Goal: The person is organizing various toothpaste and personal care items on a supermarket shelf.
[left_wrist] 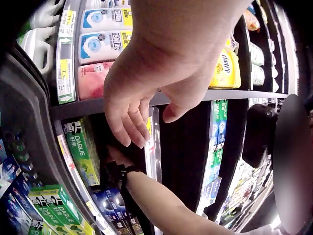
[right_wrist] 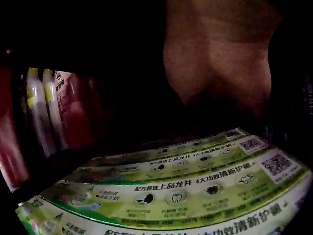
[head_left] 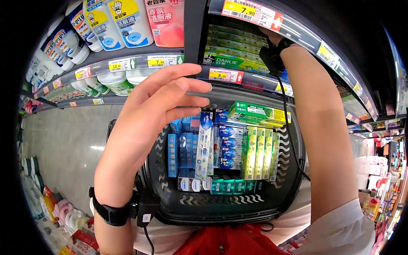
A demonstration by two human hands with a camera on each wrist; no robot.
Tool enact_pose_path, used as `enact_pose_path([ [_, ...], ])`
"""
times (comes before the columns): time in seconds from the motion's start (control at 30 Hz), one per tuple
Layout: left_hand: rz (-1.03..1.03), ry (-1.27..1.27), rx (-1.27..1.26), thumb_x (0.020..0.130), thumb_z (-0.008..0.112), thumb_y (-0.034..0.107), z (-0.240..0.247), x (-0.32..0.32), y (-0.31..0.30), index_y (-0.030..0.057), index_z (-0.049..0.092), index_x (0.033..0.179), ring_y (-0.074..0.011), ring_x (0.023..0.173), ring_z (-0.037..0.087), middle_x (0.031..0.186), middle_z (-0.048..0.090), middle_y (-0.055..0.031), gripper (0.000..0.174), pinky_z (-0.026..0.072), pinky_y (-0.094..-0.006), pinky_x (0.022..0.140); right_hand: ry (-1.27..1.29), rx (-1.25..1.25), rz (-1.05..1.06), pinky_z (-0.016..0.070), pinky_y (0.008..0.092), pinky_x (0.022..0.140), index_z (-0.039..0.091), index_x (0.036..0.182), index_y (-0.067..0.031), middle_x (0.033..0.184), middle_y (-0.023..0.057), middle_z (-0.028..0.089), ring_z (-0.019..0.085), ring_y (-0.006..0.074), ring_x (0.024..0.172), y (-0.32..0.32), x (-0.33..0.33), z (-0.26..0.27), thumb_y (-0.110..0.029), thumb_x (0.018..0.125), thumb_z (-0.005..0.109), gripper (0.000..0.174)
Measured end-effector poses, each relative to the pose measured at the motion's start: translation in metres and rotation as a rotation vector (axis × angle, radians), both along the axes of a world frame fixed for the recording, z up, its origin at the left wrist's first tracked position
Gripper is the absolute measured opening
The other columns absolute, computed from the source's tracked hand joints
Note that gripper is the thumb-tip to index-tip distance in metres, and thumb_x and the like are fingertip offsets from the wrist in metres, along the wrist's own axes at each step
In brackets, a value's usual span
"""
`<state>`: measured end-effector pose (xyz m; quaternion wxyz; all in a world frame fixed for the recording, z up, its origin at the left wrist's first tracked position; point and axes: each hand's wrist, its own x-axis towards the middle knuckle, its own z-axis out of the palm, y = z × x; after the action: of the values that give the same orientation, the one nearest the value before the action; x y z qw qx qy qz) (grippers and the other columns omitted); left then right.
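Note:
My right hand (right_wrist: pixel 217 58) reaches deep into the shelf, above a row of green toothpaste boxes (right_wrist: pixel 195 193). Darkness hides its fingers, so I cannot tell whether they hold anything. The same boxes (head_left: pixel 236 46) stand in the shelf in the head view, with the hand at their right end. My left hand (head_left: pixel 163 95) hovers over the far left part of a black basket (head_left: pixel 165 204), fingers spread and nothing in them. Toothpaste boxes fill the basket's middle: blue ones (head_left: pixel 230 142), upright yellow-green ones (head_left: pixel 258 153), dark green ones (head_left: pixel 233 185) and a green Darlie box (head_left: pixel 257 114) lying across the back.
A shelf edge with price tags (head_left: pixel 250 12) overhangs the right hand. A lower tagged edge (head_left: pixel 225 75) runs behind the basket. Cleaner bottles (head_left: pixel 127 23) line the shelf at left, beside a dark upright divider (head_left: pixel 195 34). A cable (head_left: pixel 285 127) hangs from the right wrist.

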<state>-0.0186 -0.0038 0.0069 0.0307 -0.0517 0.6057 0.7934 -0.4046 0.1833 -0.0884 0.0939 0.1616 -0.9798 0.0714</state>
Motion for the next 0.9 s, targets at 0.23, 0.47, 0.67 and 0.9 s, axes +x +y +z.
enact_pose_path([
  [0.23, 0.0, 0.004, -0.019, 0.088, 0.046, 0.025, -0.004, 0.0, 0.003, -0.0011, 0.042, 0.121, -0.0169, 0.09, 0.057, 0.102, 0.056, -0.0103, 0.042, 0.0453, -0.0284, 0.081, 0.009, -0.035, 0.022, 0.0171, 0.0434, 0.106, 0.032, 0.133, -0.0077, 0.141, 0.0145, 0.022, 0.018, 0.0342, 0.13, 0.003, -0.014, -0.003, -0.045, 0.091, 0.022, 0.057],
  [0.47, -0.012, 0.006, -0.065, 0.089, 0.045, 0.025, -0.009, -0.005, -0.001, -0.0016, 0.041, 0.122, -0.0165, 0.09, 0.056, 0.104, 0.056, -0.01, 0.042, 0.0451, -0.0284, 0.082, -0.064, -0.048, 0.076, 0.0165, 0.0436, 0.106, 0.033, 0.133, -0.0095, 0.141, 0.0138, 0.023, 0.019, 0.0339, 0.13, -0.003, 0.002, -0.003, -0.045, 0.091, 0.021, 0.056],
  [0.67, -0.041, 0.009, -0.082, 0.089, 0.046, 0.023, -0.012, -0.003, 0.007, -0.0012, 0.046, 0.118, -0.0188, 0.094, 0.056, 0.105, 0.057, -0.0121, 0.038, 0.0439, -0.0279, 0.084, -0.334, 0.008, 0.087, 0.0287, 0.0394, 0.101, 0.04, 0.127, -0.0036, 0.132, 0.023, 0.035, 0.033, 0.0365, 0.123, -0.008, 0.114, 0.031, -0.064, 0.081, 0.032, 0.076],
  [0.9, -0.333, -0.128, -0.224, 0.088, 0.045, 0.025, -0.055, 0.01, 0.059, 0.0023, 0.042, 0.122, -0.0189, 0.097, 0.055, 0.106, 0.055, -0.0102, 0.041, 0.0435, -0.0314, 0.085, -0.181, -0.456, 0.152, 0.0193, 0.036, 0.105, 0.029, 0.126, 0.0135, 0.134, 0.0305, 0.025, 0.019, 0.0352, 0.13, 0.109, 0.271, 0.036, -0.05, 0.085, 0.044, 0.077],
])
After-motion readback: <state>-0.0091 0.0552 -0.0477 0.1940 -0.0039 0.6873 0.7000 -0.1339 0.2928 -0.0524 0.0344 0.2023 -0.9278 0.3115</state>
